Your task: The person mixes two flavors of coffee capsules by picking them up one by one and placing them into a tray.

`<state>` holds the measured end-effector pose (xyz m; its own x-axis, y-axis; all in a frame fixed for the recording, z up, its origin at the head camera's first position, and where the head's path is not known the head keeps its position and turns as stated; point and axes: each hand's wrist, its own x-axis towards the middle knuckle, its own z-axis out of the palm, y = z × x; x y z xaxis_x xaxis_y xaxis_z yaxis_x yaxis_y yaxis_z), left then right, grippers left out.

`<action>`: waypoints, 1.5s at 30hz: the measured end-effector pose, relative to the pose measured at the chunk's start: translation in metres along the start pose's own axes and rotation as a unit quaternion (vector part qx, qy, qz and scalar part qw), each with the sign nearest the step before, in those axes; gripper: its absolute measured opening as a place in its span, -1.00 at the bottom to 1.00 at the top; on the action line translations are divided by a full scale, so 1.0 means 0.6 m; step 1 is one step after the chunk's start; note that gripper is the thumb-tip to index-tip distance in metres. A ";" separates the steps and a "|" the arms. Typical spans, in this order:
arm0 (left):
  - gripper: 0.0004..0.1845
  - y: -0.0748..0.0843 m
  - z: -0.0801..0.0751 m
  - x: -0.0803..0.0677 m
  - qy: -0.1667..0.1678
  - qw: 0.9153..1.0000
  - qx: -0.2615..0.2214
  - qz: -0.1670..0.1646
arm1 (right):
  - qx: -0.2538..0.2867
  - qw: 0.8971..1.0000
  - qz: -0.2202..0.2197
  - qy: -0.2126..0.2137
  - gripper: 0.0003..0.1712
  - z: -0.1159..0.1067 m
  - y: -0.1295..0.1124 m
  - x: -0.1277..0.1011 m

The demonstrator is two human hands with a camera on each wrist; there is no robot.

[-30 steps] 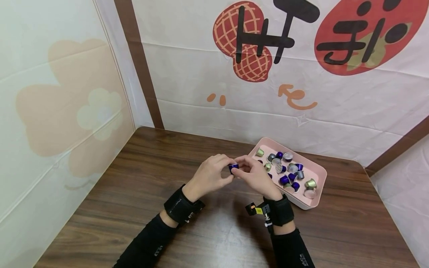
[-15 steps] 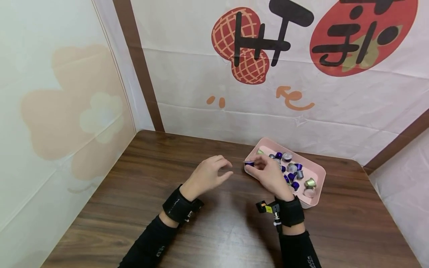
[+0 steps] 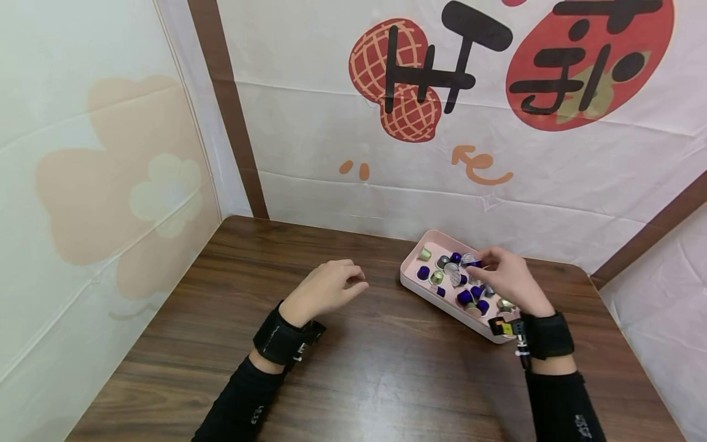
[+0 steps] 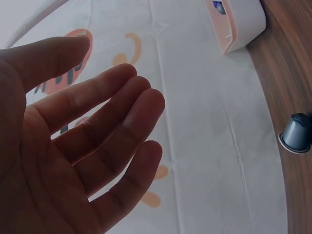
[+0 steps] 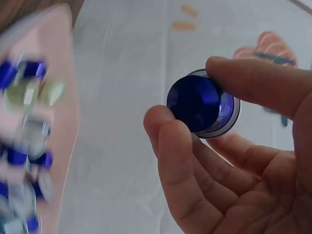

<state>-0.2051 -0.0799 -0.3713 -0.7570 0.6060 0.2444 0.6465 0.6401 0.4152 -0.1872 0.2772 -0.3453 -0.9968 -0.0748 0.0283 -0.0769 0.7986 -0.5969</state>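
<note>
A blue coffee capsule (image 5: 200, 103) is pinched between the thumb and fingertips of my right hand (image 3: 505, 279), over the far side of the pink tray (image 3: 442, 302). Blue, green and silver capsules lie scattered in that tray, some upside down, some on their sides. My left hand (image 3: 327, 291) hovers over the table left of the tray, its fingers relaxed and nothing in them. In the left wrist view, a dark grey capsule (image 4: 296, 132) stands rim down on the table; the left hand hides that spot in the head view.
The brown wooden table (image 3: 353, 368) ends at the back against a white printed cloth (image 3: 309, 196). Another cloth with a pale flower (image 3: 110, 184) hangs along the left side. The tray has a raised rim and sits near the back edge.
Both hands were together at the blue capsule; the left let go and drew slightly left. My right hand carried the capsule rightward over the tray.
</note>
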 end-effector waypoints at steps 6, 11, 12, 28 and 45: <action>-0.85 -0.005 -0.003 -0.004 -0.001 1.000 -0.004 -0.011 | -0.054 0.998 0.007 -0.033 -0.67 -0.024 0.054 0.021; -0.85 -0.014 -0.010 -0.008 0.000 1.000 0.001 -0.028 | -0.090 0.994 0.022 -0.057 -0.70 -0.026 0.085 0.039; -0.85 -0.016 -0.012 -0.009 0.000 0.999 0.001 -0.032 | -0.097 0.993 0.025 -0.060 -0.70 -0.026 0.091 0.042; -0.86 -0.043 -0.024 -0.007 -0.046 0.995 -0.025 -0.091 | -0.142 0.980 0.097 -0.105 -0.66 -0.017 0.169 0.058; -0.82 -0.075 0.003 -0.003 -0.063 0.990 -0.022 -0.127 | -0.125 0.988 0.045 -0.077 -0.59 -0.019 0.120 0.044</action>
<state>-0.2328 -0.1089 -0.3917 -0.8747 0.4844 0.0180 0.4305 0.7592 0.4882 -0.2194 0.3392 -0.3783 -0.9861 -0.0709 -0.1503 -0.0098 0.9277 -0.3733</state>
